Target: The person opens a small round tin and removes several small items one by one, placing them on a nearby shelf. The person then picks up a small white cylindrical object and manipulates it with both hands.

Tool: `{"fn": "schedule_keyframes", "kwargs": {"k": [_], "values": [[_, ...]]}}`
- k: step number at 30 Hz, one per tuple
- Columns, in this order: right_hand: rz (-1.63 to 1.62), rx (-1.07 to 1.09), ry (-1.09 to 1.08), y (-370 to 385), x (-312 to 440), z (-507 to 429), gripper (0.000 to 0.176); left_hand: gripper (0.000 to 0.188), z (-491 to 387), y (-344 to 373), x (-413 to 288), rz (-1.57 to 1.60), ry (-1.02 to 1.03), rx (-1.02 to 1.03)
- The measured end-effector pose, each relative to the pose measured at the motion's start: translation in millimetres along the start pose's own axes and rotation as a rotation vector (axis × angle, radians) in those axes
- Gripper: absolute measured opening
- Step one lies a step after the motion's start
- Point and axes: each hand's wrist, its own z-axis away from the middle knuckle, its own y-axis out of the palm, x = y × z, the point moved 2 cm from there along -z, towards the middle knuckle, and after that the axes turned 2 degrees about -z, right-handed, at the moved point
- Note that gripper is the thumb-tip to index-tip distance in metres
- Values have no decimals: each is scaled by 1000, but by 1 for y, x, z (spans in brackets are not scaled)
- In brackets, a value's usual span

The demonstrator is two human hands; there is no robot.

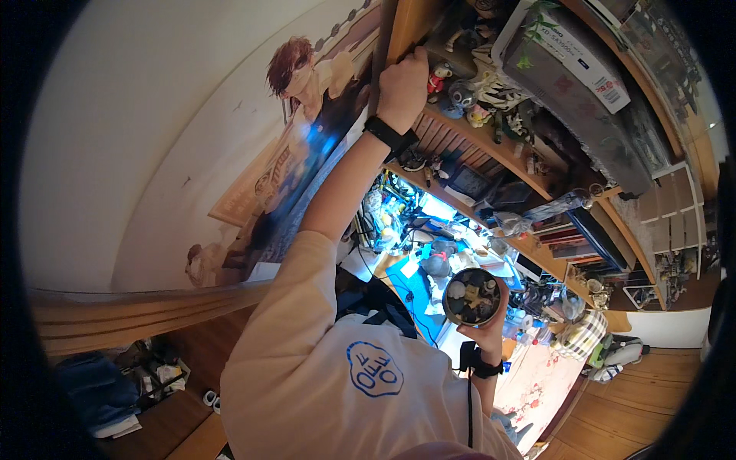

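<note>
My left hand [405, 86] reaches up to the wooden shelf unit [405, 29], against the edge of its side panel; its fingertips are hidden. Just to its right on the shelf stand a small figurine in red [438, 79], a grey round-headed figurine [462, 94] and a pale toothed skull model [499, 86]. Lower down, my right hand [489, 328] holds a round, open-topped container [472, 298]. Inside it lie a tan star-shaped piece, a whitish lump and several darker pieces. Both wrists wear black bands.
Below the shelves, a brightly lit desk [411, 282] carries cables, papers and a dark plush toy [437, 261]. A large keyboard box [575, 57] sits on an upper shelf. Left is a wall with a large illustrated poster [322, 115]. A floral-patterned surface [535, 385] lies at lower right.
</note>
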Motion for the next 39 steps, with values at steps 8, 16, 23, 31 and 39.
{"fn": "schedule_keyframes", "kwargs": {"k": [8,16,23,31,39], "values": [[42,26,-52,-17,2,-1,115,30,-2,-1,0,-14,81,-2],[23,38,-57,-31,6,2,115,23,3,-2,-3,-121,130,-49],[18,59,-86,-42,8,5,116,15,9,-3,0,-114,177,-3],[21,98,-96,-53,11,9,117,16,7,1,3,59,26,-13],[9,79,-97,-62,15,20,114,20,27,-45,-9,854,-51,-461]]}}
